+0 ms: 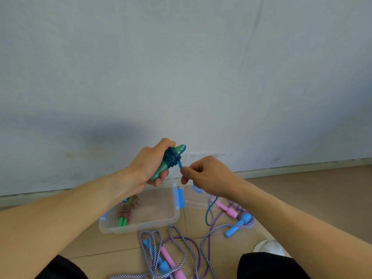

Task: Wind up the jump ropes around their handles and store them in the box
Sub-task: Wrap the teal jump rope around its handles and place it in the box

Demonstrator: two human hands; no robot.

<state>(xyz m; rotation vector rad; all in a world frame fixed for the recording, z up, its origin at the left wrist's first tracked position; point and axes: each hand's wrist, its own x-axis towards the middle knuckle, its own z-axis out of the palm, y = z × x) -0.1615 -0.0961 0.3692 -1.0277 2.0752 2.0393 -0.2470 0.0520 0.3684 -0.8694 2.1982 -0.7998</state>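
While the left hand (150, 165) is gripping the green handles (168, 163) in a closed fist, the blue rope (172, 158) is sitting wound in several dark turns around their upper part, just below the pointed tips. Handles are tilting up toward the wall (181, 67), held in the air above the far edge of the box (145, 224). A short free length of the blue rope is coming off the coil — the right hand (209, 176) is pinching it between thumb and fingertips, remaining fingers curled. The rope's slack is trailing below the right hand and looping on the floor (302, 198) beside the lid (195, 198).

Clear plastic box is lying open on the floor near the wall, blue latch (180, 197) on its right edge. Inside, near its left end, two wound bundles are lying: one with light green handles (122, 221), one multicoloured (131, 200), partly hidden by the left forearm.

On the floor, right of the box — a purple rope (209, 234) with one pink handle (227, 210) and one blue handle (238, 224). In front of the box, a striped white-and-purple rope (177, 236) is lying loose with more pink and blue handles. Dark trouser knees are showing at the bottom corners.
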